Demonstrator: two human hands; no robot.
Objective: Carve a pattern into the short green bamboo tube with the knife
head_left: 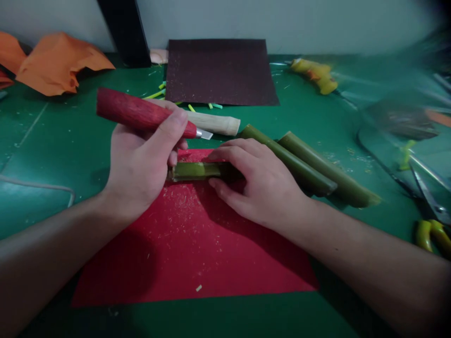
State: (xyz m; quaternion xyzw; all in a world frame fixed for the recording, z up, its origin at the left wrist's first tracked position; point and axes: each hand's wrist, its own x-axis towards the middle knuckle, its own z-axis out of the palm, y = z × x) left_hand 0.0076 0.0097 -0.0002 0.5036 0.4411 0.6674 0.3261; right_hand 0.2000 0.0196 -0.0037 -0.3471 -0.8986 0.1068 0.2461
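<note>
My left hand (144, 159) is closed around a carving knife (141, 112) with a thick red wooden handle and a short slanted metal blade. The blade points right, above a green bamboo piece (197, 170) and apart from it. My right hand (255, 180) grips the right part of that bamboo, hiding its end; the fingers of my left hand are close to its left end. Under the bamboo lies a red sheet (211, 263) sprinkled with fine shavings. Two green bamboo tubes (296, 164) rest to the right, and a pale peeled stick (214, 123) lies behind.
A dark brown sheet (221, 70) lies at the back, near a yellow glue gun (315, 75). Scissors with yellow handles (431, 234) are at the right edge. Crumpled orange paper (63, 63) and a black upright object (125, 33) stand at the back left. A cord (38, 183) lies left.
</note>
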